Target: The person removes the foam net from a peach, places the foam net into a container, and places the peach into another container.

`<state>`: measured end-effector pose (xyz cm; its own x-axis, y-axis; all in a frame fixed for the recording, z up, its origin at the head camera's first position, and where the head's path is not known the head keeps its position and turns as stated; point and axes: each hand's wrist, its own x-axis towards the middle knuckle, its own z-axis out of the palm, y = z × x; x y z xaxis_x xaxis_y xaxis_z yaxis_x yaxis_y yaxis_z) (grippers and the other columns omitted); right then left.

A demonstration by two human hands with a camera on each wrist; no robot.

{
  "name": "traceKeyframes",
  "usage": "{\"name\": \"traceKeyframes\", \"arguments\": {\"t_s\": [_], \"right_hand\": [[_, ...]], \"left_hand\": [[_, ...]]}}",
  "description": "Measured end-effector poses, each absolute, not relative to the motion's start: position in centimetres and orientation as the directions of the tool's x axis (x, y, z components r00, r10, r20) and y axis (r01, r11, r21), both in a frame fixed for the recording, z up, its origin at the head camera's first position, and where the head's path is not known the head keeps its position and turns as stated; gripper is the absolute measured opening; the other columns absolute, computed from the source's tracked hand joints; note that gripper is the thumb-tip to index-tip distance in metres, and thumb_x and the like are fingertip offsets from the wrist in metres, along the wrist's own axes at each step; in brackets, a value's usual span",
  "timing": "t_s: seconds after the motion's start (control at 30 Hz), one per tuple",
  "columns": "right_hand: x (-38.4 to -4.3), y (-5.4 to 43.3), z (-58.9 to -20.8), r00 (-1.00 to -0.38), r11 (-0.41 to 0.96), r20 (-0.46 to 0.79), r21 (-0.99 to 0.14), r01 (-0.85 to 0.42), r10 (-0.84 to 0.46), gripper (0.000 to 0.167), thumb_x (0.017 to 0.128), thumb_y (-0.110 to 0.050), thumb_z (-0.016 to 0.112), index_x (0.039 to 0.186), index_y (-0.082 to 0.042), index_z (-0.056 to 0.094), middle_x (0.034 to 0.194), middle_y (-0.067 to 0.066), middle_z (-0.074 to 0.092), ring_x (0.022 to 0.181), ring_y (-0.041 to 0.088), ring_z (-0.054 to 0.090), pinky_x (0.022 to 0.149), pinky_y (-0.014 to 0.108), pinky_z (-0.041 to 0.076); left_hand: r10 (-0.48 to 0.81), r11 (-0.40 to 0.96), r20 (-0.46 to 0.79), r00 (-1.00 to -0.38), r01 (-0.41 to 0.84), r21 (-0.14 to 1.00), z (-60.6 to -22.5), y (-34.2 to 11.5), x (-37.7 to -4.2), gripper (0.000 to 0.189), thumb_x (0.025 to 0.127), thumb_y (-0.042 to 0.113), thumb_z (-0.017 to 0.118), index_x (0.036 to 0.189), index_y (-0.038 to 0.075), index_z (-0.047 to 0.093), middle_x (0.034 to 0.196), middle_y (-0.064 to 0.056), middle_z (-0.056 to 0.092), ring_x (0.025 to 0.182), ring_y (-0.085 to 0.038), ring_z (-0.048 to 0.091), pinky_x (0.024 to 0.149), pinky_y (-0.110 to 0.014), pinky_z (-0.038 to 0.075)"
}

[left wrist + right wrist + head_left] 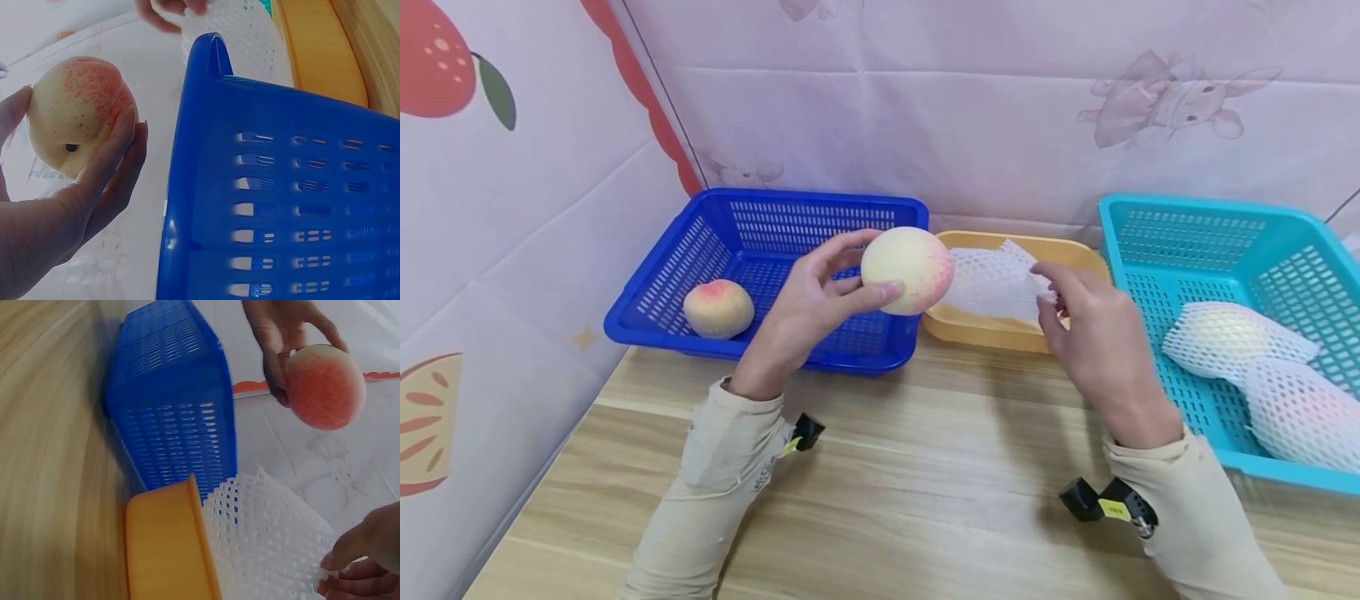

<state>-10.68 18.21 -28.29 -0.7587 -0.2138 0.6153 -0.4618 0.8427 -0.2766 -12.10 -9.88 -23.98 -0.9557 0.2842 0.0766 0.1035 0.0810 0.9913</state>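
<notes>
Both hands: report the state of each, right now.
Left hand: holding a round, pale yellow peach with a pink blush.
Right hand: pinching a white foam-mesh sleeve.

My L hand (805, 304) & R hand (1093, 337) bare, L sleeve (700, 500) & R sleeve (1198, 517) — both long, cream, wrinkled, snug nr the wrist, blk boxy L cam (808, 431) w/ yellow tag (790, 447), dk lettering (764, 475) close by — too sm. to read, blk R cam (1080, 500) w/ yellow label (1113, 509), silvery bit (1144, 527) beside it
</notes>
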Motion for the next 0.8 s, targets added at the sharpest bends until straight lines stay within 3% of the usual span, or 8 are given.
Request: {"name": "traceKeyframes", "arguments": {"t_s": [0.17, 0.3, 0.47, 0.6, 0.7, 0.8], "right_hand": [[-11.1, 17.5, -29.4, -0.755, 0.878, 0.585, -0.146, -0.457, -0.296, 0.039, 0.081, 0.007, 0.070, 0.117, -0.008, 0.069, 0.090, 0.021, 0.063, 0.068, 0.034, 0.059, 0.057, 0.046, 0.054], [-11.4, 17.1, -30.2, -0.778, 0.878, 0.537, -0.133, -0.460, -0.326, 0.037, 0.079, 0.012, 0.070, 0.112, -0.006, 0.072, 0.093, 0.022, 0.060, 0.078, 0.035, 0.056, 0.066, 0.046, 0.055], [-11.7, 16.8, -30.8, -0.834, 0.881, 0.423, -0.148, -0.449, -0.354, 0.029, 0.082, 0.008, 0.067, 0.110, -0.001, 0.071, 0.095, 0.023, 0.061, 0.083, 0.037, 0.056, 0.065, 0.047, 0.054], [-11.9, 16.6, -31.3, -0.857, 0.876, 0.329, -0.145, -0.460, -0.396, 0.021, 0.094, -0.006, 0.056, 0.106, 0.005, 0.068, 0.095, 0.024, 0.064, 0.086, 0.040, 0.058, 0.076, 0.050, 0.050], [-11.9, 16.4, -31.7, -0.884, 0.891, 0.276, -0.153, -0.428, -0.378, 0.040, 0.102, -0.027, 0.044, 0.106, 0.005, 0.068, 0.102, 0.025, 0.065, 0.100, 0.044, 0.056, 0.089, 0.056, 0.043], [-12.0, 16.2, -32.0, -0.923, 0.917, 0.216, -0.176, -0.357, -0.318, 0.054, 0.104, -0.042, 0.037, 0.108, 0.002, 0.068, 0.113, 0.026, 0.062, 0.116, 0.048, 0.046, 0.098, 0.062, 0.032]], "left_hand": [[0.287, 0.085, 0.080, -0.955, 0.109, 0.990, -24.1, -9.8, -12.1, 0.058, 0.083, 0.017, 0.073, 0.137, 0.015, 0.051, 0.130, -0.008, 0.054, 0.111, -0.029, 0.061, 0.093, -0.045, 0.050], [0.288, 0.092, 0.082, -0.954, 0.113, 0.989, -24.0, -9.8, -12.1, 0.059, 0.083, 0.018, 0.074, 0.137, 0.016, 0.051, 0.130, -0.008, 0.054, 0.111, -0.029, 0.061, 0.092, -0.044, 0.050], [0.288, 0.096, 0.083, -0.954, 0.115, 0.989, -24.0, -9.7, -12.2, 0.059, 0.083, 0.018, 0.074, 0.137, 0.016, 0.051, 0.130, -0.008, 0.054, 0.110, -0.028, 0.062, 0.092, -0.044, 0.050], [0.284, 0.103, 0.079, -0.956, 0.112, 0.988, -23.9, -9.7, -12.2, 0.059, 0.082, 0.018, 0.074, 0.137, 0.016, 0.051, 0.129, -0.008, 0.055, 0.110, -0.028, 0.063, 0.091, -0.044, 0.051], [0.284, 0.098, 0.081, -0.955, 0.113, 0.989, -23.9, -9.8, -12.1, 0.059, 0.082, 0.018, 0.074, 0.137, 0.016, 0.051, 0.129, -0.008, 0.055, 0.110, -0.028, 0.062, 0.092, -0.045, 0.050], [0.282, 0.095, 0.080, -0.956, 0.111, 0.989, -24.0, -9.9, -12.2, 0.059, 0.082, 0.019, 0.075, 0.136, 0.017, 0.052, 0.129, -0.008, 0.055, 0.110, -0.028, 0.062, 0.092, -0.045, 0.050]]}}
